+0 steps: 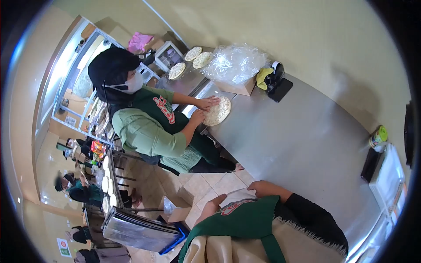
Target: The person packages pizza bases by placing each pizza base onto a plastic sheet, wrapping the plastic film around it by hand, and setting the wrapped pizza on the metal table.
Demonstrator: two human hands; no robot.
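Note:
Low in the view, in front of a green apron (258, 215), my left hand (215, 204) and my right hand (264, 189) are apart, with fingers closed at the edges of a thin white sheet (239, 197). Whether it is plastic, paper or cloth I cannot tell. The apron's printed logo lies just beneath it. To my right hand's side stretches the bare steel table (302, 131). Across the table, a masked co-worker in a green apron has both hands on a round topped flatbread, like a pizza (218, 111), at the table edge.
A cardboard box with clear plastic bags (234, 65) stands by the wall, beside a black tablet (280, 90). More pizzas (177, 70) lie beyond. At right are a green-lidded tub (379, 136) and a white packet stack (388, 177). Other people work at left, behind a steel cabinet (140, 230).

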